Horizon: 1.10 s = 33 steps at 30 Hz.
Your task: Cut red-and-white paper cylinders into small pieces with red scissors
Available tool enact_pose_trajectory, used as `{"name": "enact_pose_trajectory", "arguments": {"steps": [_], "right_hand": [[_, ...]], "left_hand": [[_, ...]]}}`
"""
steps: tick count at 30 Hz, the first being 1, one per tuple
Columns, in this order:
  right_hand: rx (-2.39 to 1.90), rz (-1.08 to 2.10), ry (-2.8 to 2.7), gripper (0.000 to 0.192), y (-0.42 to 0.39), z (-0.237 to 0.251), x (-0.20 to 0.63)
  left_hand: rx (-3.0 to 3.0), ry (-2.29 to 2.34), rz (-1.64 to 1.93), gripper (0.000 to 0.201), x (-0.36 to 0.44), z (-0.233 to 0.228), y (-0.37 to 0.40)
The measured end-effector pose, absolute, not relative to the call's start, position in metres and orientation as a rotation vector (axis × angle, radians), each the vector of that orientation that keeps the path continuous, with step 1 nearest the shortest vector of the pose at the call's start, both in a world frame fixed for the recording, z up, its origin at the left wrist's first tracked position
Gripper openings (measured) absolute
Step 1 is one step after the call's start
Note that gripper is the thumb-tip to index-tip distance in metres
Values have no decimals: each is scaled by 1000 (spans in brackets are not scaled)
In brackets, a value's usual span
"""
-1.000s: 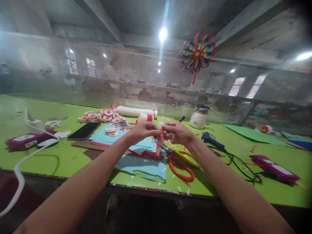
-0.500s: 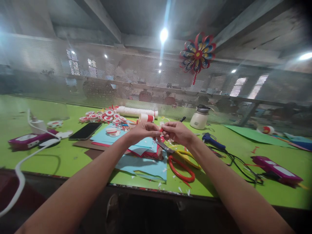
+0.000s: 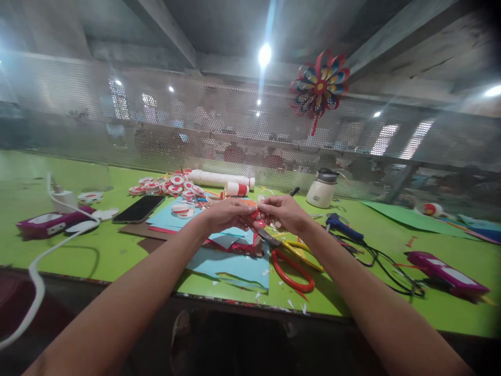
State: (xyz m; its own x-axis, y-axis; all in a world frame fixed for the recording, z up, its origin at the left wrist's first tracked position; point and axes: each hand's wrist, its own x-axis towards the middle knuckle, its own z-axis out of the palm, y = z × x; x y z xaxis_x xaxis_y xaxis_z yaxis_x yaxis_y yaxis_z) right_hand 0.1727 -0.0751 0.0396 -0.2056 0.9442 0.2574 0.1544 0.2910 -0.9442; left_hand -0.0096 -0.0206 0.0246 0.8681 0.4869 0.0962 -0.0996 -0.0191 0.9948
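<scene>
Over the middle of the table, my left hand [image 3: 230, 214] and my right hand [image 3: 282, 213] meet fingertip to fingertip. Both pinch a small red piece [image 3: 255, 213], perhaps paper, mostly hidden by the fingers. Beneath my left hand lies a stack of light blue paper sheets [image 3: 230, 269] with red and brown sheets among them. Scissors [image 3: 293, 279] with one red and one yellow handle rest below my right hand, blades pointing towards the stack. Small white paper scraps [image 3: 291, 304] lie around them.
Left are a phone [image 3: 139, 209], a purple power strip [image 3: 50, 223] and many white-red discs [image 3: 176, 183]. Behind lies a long white roll [image 3: 223, 179]. Right are a cream bottle [image 3: 321, 189], a blue glue gun [image 3: 344, 227] with black cord, and another purple strip [image 3: 446, 274].
My fingers have shifted slightly around the red piece, the left fingertips moving a little to the right and closer to the right hand. The view has moved very slightly.
</scene>
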Motion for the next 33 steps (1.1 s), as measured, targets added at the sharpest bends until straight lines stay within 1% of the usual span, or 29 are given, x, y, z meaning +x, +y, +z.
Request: {"name": "enact_pose_trajectory", "arguments": {"steps": [8,22,25,28,33], "right_hand": [[-1016,1020,-1673,22,-76,40,175],[-1070,1005,-1720,21,-81,45,172],[-1030,1027,-1739,18,-81,45,175],[-969,1047,-1808,19,-81,46,177],[-950,976,-1819,16,-83,47,177]], "left_hand": [[1439,222,412,24,-7,20,-18],[1418,258,405,19,-6,16,-16],[1421,257,409,20,-7,17,-18],[1427,240,405,21,-8,19,-19],[1449,223,376,20,-10,22,-22]]}}
